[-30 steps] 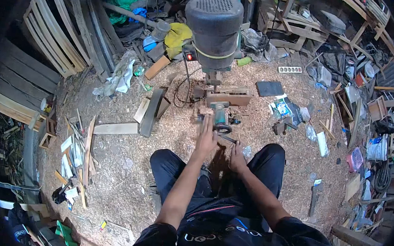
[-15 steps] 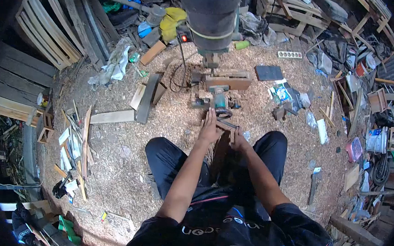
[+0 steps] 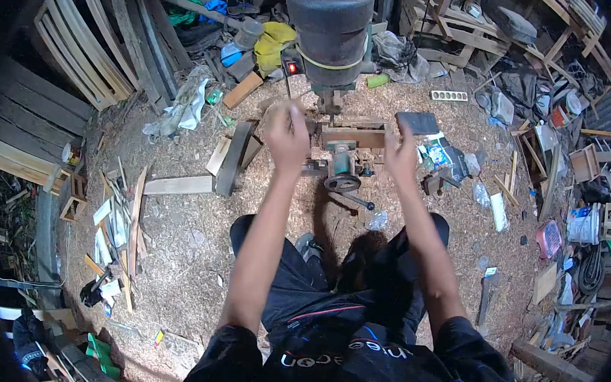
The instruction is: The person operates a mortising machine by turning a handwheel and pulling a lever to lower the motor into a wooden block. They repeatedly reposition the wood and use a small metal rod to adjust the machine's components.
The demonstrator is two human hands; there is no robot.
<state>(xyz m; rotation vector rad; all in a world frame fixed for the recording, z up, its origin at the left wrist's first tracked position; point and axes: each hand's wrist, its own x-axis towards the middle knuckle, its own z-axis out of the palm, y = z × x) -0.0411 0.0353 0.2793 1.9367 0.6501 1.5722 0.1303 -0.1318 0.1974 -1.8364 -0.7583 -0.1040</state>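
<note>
Head: wooden block (image 3: 363,137) between hands (image 3: 288,138)

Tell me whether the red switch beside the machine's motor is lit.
Lit: the red switch glows brightly beside the motor. Whether the motor is turning, I cannot tell from this view.

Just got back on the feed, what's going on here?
A person's left hand and right hand are raised on either side of a wooden block beneath a dark motor. The left is clear of the block; whether the right touches it is unclear. Both are off the handwheel and lever. A red light glows nearby.
</note>
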